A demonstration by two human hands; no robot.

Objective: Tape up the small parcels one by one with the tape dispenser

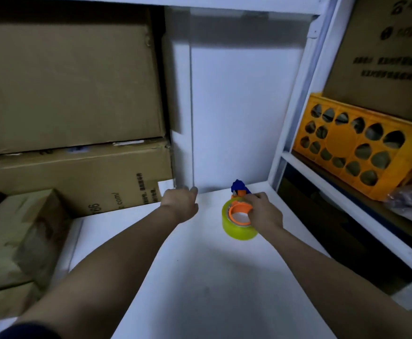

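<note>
The tape dispenser has an orange hub, a blue handle end and a yellowish roll of clear tape. It rests on the white table near the back wall. My right hand grips it from the right side, fingers over the hub. My left hand reaches to the back of the table, its fingers curled at the lower corner of a large cardboard box. Whether it holds anything is hidden. A small tape-covered cardboard parcel sits at the left edge of the table.
Large cardboard boxes are stacked on the left. A white wall panel closes the back. On the right, a white shelf rack carries an orange crate and another cardboard box.
</note>
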